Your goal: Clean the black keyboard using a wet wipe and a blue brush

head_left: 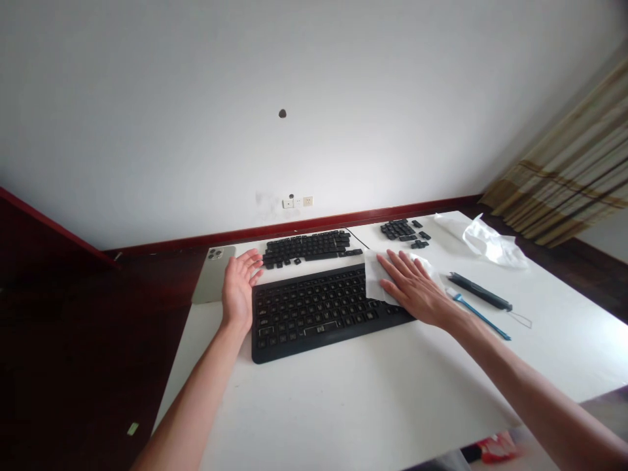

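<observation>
A black keyboard base (309,314) with its keycaps off lies at a slant on the white table. My right hand (409,288) rests flat, fingers stretched, on a white wipe (375,271) spread over the keyboard's right part, which it hides. At the keyboard's left end stands my left hand (239,284), fingers apart and slightly curled, with nothing in it; its palm side is against or very close to the keyboard's edge. Behind the base, loose black keycaps (309,247) are laid out in rows. A second group of keycaps (397,229) sits farther right.
A phone (209,278) lies at the table's left edge. Right of the keyboard are a blue-handled brush (481,316) and a black tool with a wire loop (481,291). A crumpled white plastic bag (490,242) lies at the far right. Behind the table runs a wall with sockets (297,203).
</observation>
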{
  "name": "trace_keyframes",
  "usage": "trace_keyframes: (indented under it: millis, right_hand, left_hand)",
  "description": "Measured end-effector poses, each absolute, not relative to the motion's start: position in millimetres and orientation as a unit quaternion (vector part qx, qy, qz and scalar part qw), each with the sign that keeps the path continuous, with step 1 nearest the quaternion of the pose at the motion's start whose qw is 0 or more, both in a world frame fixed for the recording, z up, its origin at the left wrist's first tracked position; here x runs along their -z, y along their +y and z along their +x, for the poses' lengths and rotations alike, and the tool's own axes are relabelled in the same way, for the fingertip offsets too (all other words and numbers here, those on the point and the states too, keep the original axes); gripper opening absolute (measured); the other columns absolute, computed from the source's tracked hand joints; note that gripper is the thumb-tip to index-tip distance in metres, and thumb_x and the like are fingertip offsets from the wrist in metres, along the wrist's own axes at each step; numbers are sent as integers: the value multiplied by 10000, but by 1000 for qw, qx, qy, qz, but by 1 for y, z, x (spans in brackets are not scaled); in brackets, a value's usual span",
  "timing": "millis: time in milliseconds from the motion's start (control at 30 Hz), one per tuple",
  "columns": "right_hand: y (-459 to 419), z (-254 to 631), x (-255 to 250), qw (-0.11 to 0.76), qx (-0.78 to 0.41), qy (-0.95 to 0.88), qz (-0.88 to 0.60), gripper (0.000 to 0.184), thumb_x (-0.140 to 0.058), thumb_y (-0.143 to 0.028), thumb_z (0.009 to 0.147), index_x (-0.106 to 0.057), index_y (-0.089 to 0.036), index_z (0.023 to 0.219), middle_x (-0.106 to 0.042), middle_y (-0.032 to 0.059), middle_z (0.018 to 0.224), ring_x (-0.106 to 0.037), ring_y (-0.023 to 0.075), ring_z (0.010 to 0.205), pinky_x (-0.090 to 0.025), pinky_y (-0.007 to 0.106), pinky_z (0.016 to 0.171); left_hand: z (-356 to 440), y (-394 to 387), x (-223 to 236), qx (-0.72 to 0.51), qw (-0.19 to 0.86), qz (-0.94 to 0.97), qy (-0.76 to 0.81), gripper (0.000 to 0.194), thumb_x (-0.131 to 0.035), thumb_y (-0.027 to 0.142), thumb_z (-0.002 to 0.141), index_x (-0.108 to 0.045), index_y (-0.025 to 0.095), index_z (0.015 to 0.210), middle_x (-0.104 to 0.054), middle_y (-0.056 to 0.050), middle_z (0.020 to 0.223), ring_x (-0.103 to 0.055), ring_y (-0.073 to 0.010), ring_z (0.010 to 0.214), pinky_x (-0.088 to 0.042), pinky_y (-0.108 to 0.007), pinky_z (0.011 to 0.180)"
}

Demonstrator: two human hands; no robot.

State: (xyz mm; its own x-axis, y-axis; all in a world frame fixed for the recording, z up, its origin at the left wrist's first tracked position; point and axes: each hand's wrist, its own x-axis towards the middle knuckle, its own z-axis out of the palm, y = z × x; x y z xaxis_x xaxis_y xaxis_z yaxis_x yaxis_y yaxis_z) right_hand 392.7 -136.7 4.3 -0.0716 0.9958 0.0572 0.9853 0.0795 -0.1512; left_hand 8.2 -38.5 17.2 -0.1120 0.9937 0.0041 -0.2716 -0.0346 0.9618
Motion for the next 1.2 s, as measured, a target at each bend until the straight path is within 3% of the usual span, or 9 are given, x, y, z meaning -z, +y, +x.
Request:
trace_keyframes:
  millis: [300, 500, 700, 933, 1033, 1200]
  right_hand:
    - [-130, 318, -2, 97, -34, -785, -611, 687, -268, -602, 1112, -212, -268, 1709, -172, 80, 1761, -70, 338, 1625, -160, 647, 1300]
    - [-133, 238, -13, 101, -77, -827, -548, 717, -273, -583, 1116, -217, -182, 1707, -142, 89, 1760, -42, 323, 1632, -143, 606, 1322]
    - [-128, 162, -23, 95, -110, -852, -503, 714, -356, -513, 1109, -295, -85, 1677, -175, 123, 1750, -96, 371, 1627, -165, 604, 1326]
    - [-138, 122, -15, 131, -109, -870, -462, 698, -315, -458, 1125, -287, -12, 1661, -191, 176, 1740, -117, 352, 1628, -154, 561, 1343]
    - [-149, 128, -16, 127, -107, -876, -452, 681, -332, -442, 1128, -273, -34, 1670, -177, 163, 1744, -126, 333, 1629, -158, 547, 1347]
    - [-170, 156, -19, 113, -117, -887, -432, 614, -345, -413, 1137, -265, -167, 1694, -176, 53, 1754, -163, 288, 1629, -207, 549, 1342]
  left_hand:
    - [-3, -38, -14, -605, 576, 363, 413, 783, -330, 774, 942, -656, 212, 1380, -651, -159, 1452, -604, -319, 1381, -530, -471, 1088]
    - [-4, -38, -18, -604, 619, 316, 390, 780, -344, 769, 948, -647, 206, 1395, -632, -152, 1487, -559, -313, 1438, -500, -460, 1134]
    - [-6, -35, -20, -591, 641, 310, 378, 786, -329, 789, 944, -644, 224, 1390, -634, -149, 1484, -552, -319, 1438, -496, -471, 1125]
    - [-8, -36, -25, -586, 672, 271, 363, 749, -394, 782, 940, -691, 221, 1337, -681, -140, 1413, -570, -305, 1398, -483, -418, 1093]
    - [-6, -36, -26, -589, 666, 266, 372, 709, -408, 742, 965, -709, 200, 1308, -694, -146, 1382, -596, -300, 1350, -492, -386, 1037]
    - [-4, -33, -24, -590, 659, 256, 390, 646, -432, 700, 983, -726, 197, 1262, -693, -135, 1371, -623, -274, 1280, -502, -335, 946]
